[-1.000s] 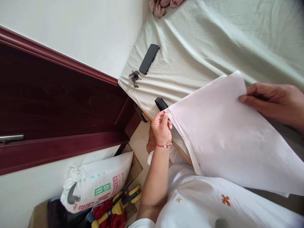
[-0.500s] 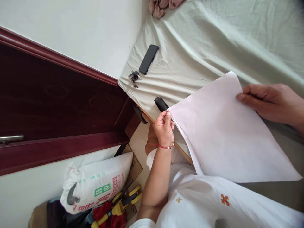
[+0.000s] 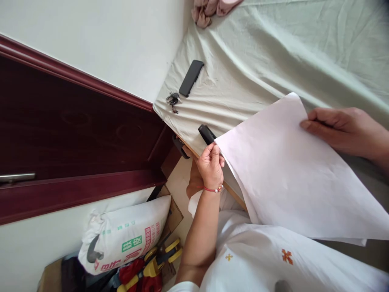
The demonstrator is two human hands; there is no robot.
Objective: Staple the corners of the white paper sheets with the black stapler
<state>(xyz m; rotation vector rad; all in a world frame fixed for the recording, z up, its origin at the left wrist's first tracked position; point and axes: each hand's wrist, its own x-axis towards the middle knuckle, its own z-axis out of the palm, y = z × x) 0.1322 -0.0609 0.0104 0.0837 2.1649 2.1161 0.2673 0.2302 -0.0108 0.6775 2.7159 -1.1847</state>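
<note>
Large sheets of white paper [image 3: 291,174] hang between my hands, over the bed's near edge and in front of my shirt; a second layer shows along the left and lower edges. My left hand [image 3: 210,163], with a red beaded bracelet at its wrist, pinches the left corner. On the right side, my right hand [image 3: 343,129] grips the upper right edge between thumb and fingers. Just behind the left corner lies a black object that looks like a stapler [image 3: 206,134], partly hidden by the paper and my hand.
On the bed's pale green sheet [image 3: 243,77] lie a black phone [image 3: 191,78], keys [image 3: 173,99] and a bunched pink cloth [image 3: 209,10]. A dark red door [image 3: 75,121] stands at the left. Below it are a white printed sack [image 3: 127,235] and a yellow-and-black wheeled item [image 3: 154,265].
The paper's lower right part has shifted down and outward, and another layer's corner now shows beneath it. Both hands keep their grip, with the right hand slightly further left.
</note>
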